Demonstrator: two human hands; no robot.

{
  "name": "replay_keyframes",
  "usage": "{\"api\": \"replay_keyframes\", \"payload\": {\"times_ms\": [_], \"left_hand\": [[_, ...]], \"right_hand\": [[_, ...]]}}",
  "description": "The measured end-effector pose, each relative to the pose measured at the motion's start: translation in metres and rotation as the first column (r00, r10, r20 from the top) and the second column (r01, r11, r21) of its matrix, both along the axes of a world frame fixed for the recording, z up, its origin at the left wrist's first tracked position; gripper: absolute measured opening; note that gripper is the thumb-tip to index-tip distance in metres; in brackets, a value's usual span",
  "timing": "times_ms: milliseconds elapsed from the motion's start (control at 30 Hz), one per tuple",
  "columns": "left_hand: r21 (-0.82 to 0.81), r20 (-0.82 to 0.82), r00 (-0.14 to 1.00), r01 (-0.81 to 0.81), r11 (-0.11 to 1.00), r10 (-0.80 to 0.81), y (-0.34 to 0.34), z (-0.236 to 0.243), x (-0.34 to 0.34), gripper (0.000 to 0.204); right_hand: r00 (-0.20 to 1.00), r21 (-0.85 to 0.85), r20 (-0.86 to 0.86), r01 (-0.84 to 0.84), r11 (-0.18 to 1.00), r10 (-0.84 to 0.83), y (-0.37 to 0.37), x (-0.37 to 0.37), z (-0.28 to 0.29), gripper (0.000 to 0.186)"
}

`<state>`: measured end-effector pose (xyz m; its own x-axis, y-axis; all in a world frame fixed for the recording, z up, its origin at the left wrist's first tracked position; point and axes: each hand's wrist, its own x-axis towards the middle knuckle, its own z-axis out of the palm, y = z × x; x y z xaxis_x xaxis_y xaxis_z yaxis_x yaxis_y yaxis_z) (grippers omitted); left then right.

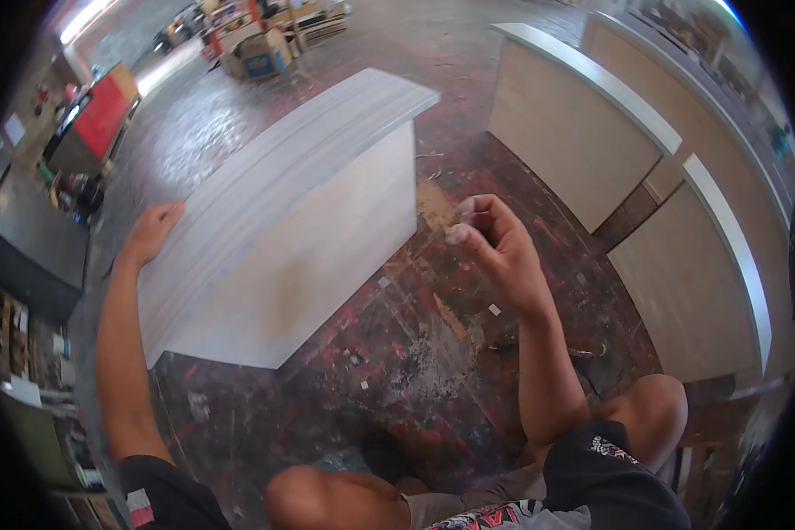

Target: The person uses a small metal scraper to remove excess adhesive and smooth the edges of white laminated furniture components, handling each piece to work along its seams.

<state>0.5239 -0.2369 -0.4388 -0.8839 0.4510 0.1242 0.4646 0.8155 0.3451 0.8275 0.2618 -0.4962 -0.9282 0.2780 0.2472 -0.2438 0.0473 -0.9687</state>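
A large, pale board piece (300, 265) stands tilted on the floor in front of me, with a grey wood-grain strip (283, 168) along its upper side. At the strip's left edge, my left hand (155, 231) grips it, the fingers partly hidden. My right hand (503, 252) is raised to the right of the board, apart from it. Its fingers are curled, with thumb and forefinger close together. The fingertips look whitish and slightly blurred; whatever they hold, if anything, is too small to make out.
Several similar panels with pale top edges (583, 79) stand on the right. A slim tool (583, 349) lies on the stained floor (433, 353) near my right forearm, among small white scraps. Boxes (261, 57) stand far back; a red cabinet (102, 115) is at left.
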Motion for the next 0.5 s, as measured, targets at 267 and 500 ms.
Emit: {"api": "replay_keyframes", "payload": {"times_ms": [267,500], "left_hand": [[-0.233,0.053,0.976,-0.193,0.953,0.210,0.005,0.015,-0.056,0.073],[-0.198,-0.234,0.970,0.020,0.980,-0.068,0.122,0.013,-0.056,0.065]], "right_hand": [[0.918,-0.110,0.321,0.281,0.953,-0.233,0.084,0.006,-0.133,0.031],[0.892,-0.131,0.413,0.260,0.957,-0.185,0.057,-0.025,-0.203,0.038]]}}
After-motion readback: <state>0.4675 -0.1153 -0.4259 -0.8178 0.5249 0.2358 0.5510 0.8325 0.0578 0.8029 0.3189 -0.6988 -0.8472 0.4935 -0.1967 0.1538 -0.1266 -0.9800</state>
